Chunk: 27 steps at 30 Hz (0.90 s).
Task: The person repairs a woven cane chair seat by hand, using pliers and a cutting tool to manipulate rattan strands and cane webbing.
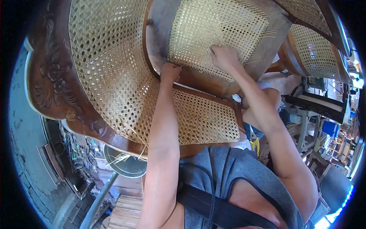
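Note:
A wooden seat frame with a pale woven cane panel [202, 34] fills the upper middle, loose strand ends sticking out along its right side. At the panel's lower left edge is my left hand [170, 72], its fingers closed; what they pinch, if anything, is too small to tell. My right hand [225, 58] rests on the cane near the panel's middle, fingers curled in, with any strand in them hidden. Below and left spreads a larger carved brown frame [53, 80] with a darker woven cane back [118, 91]. Another cane section [206, 118] lies under my forearms.
A metal basin [126, 164] holding cane scraps stands at the lower left, beside wooden slats [124, 213]. To the right are another cane-backed chair [316, 49], yellow-handled pliers or cutters [254, 145], a blue container [330, 129] and a dark bench frame [316, 107].

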Tool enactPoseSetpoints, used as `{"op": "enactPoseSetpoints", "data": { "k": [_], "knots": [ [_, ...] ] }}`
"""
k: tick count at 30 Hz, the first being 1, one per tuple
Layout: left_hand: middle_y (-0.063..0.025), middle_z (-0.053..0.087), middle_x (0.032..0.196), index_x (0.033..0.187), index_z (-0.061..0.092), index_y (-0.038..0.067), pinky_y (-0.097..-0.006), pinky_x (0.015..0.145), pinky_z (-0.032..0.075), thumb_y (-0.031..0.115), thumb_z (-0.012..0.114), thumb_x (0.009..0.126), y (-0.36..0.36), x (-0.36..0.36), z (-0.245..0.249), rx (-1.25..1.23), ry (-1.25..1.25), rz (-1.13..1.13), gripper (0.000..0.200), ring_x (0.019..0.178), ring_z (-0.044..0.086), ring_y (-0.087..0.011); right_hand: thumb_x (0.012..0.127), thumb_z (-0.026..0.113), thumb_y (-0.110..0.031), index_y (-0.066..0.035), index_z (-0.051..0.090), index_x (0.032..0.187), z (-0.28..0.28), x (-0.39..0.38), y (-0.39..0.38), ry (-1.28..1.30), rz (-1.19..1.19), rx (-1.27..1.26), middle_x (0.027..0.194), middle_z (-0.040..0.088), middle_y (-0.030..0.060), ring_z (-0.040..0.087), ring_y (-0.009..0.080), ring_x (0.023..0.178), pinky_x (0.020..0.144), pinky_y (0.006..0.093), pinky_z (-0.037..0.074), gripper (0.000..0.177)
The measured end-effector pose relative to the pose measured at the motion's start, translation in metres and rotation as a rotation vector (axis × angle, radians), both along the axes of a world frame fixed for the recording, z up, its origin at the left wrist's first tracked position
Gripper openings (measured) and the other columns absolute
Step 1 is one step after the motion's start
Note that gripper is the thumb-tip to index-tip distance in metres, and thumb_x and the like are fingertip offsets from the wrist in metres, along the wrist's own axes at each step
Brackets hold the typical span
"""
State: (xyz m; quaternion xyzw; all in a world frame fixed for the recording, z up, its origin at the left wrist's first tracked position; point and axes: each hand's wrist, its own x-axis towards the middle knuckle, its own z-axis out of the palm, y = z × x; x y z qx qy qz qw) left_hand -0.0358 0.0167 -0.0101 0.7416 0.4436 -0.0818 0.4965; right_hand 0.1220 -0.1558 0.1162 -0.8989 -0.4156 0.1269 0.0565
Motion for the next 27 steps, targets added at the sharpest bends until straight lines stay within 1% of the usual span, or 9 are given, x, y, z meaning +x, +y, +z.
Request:
{"op": "enactPoseSetpoints", "data": {
  "k": [2, 4, 5, 7, 11, 13, 16, 23, 27],
  "knots": [
    [-0.0147, 0.069, 0.078, 0.095, 0.07, -0.001, -0.0353, 0.067, 0.055, 0.014, 0.07, 0.081, -0.002, 0.006, 0.002, 0.266, 0.011, -0.172, 0.021, 0.071, 0.068, -0.0217, 0.092, 0.055, -0.033, -0.005, 0.061, 0.089, 0.008, -0.002, -0.006, -0.024, 0.121, 0.049, 0.075, 0.065, 0.0201, 0.064, 0.0393, 0.074, 0.067, 0.0504, 0.05, 0.029],
    [-0.0077, 0.071, 0.082, 0.101, 0.071, 0.001, -0.0319, 0.071, 0.053, 0.014, 0.071, 0.084, -0.017, 0.017, 0.007, 0.308, -0.594, 0.019, 0.02, 0.08, 0.068, -0.0196, 0.091, 0.056, -0.034, -0.005, 0.061, 0.089, 0.027, -0.008, -0.004, -0.023, 0.166, 0.024, 0.075, 0.065, 0.0197, 0.064, 0.0398, 0.074, 0.067, 0.0504, 0.049, 0.029],
    [-0.0077, 0.071, 0.082, 0.101, 0.071, 0.001, -0.0319, 0.071, 0.053, 0.014, 0.071, 0.084, -0.026, 0.022, 0.021, 0.302, -0.594, 0.014, 0.02, 0.08, 0.068, -0.0196, 0.091, 0.056, -0.035, -0.006, 0.061, 0.089, 0.035, -0.013, -0.004, -0.021, 0.196, 0.009, 0.075, 0.064, 0.0194, 0.064, 0.0403, 0.074, 0.066, 0.0505, 0.048, 0.029],
    [-0.0019, 0.071, 0.086, 0.101, 0.073, 0.003, -0.0288, 0.071, 0.052, 0.017, 0.07, 0.089, -0.042, 0.03, 0.045, -0.304, -0.702, -0.039, 0.018, 0.075, 0.065, -0.0163, 0.091, 0.056, -0.035, -0.006, 0.061, 0.089, 0.033, -0.014, -0.001, 0.041, 0.165, 0.043, 0.075, 0.064, 0.0193, 0.063, 0.0403, 0.075, 0.066, 0.051, 0.048, 0.03],
    [-0.0002, 0.071, 0.089, 0.1, 0.073, 0.004, -0.028, 0.07, 0.05, 0.017, 0.068, 0.091, -0.034, 0.028, 0.028, -0.367, -0.727, -0.023, 0.017, 0.072, 0.061, -0.0132, 0.09, 0.057, -0.037, -0.005, 0.063, 0.091, 0.026, -0.011, 0.012, 0.064, 0.14, 0.053, 0.084, 0.066, 0.0206, 0.065, 0.0386, 0.082, 0.069, 0.0502, 0.049, 0.032],
    [-0.0009, 0.071, 0.085, 0.096, 0.074, 0.005, -0.0274, 0.068, 0.048, 0.02, 0.073, 0.086, -0.033, 0.022, 0.02, -0.503, -0.898, 0.244, 0.019, 0.069, 0.058, -0.0122, 0.089, 0.057, -0.035, -0.004, 0.064, 0.094, 0.018, -0.021, 0.017, 0.097, 0.108, -0.101, 0.089, 0.067, 0.0216, 0.065, 0.0379, 0.086, 0.072, 0.0493, 0.049, 0.032],
    [-0.0038, 0.071, 0.081, 0.093, 0.075, 0.004, -0.0298, 0.067, 0.049, 0.022, 0.077, 0.08, -0.013, 0.001, 0.042, 0.01, -0.46, 0.077, 0.022, 0.07, 0.061, -0.0113, 0.086, 0.057, -0.024, 0.002, 0.065, 0.098, 0.005, -0.028, 0.027, 0.263, 0.089, -0.304, 0.097, 0.067, 0.0253, 0.066, 0.0389, 0.092, 0.077, 0.0472, 0.052, 0.031],
    [-0.0196, 0.069, 0.081, 0.085, 0.072, 0.001, -0.0401, 0.071, 0.052, 0.027, 0.071, 0.079, -0.014, -0.005, 0.023, 0.217, -0.432, 0.09, 0.027, 0.075, 0.067, -0.0346, 0.085, 0.053, -0.016, 0.009, 0.065, 0.101, -0.051, -0.036, 0.047, 0.302, 0.104, -0.366, 0.096, 0.065, 0.0312, 0.066, 0.0414, 0.091, 0.084, 0.0469, 0.052, 0.032],
    [-0.0161, 0.072, 0.086, 0.094, 0.072, 0.0, -0.0366, 0.071, 0.052, 0.026, 0.072, 0.083, -0.011, -0.006, 0.029, 0.186, -0.343, 0.071, 0.028, 0.077, 0.068, -0.0261, 0.084, 0.053, -0.014, 0.008, 0.066, 0.101, -0.038, -0.049, 0.054, 0.296, 0.03, -0.296, 0.101, 0.064, 0.0311, 0.065, 0.0415, 0.095, 0.087, 0.047, 0.051, 0.031]
  ]
}}
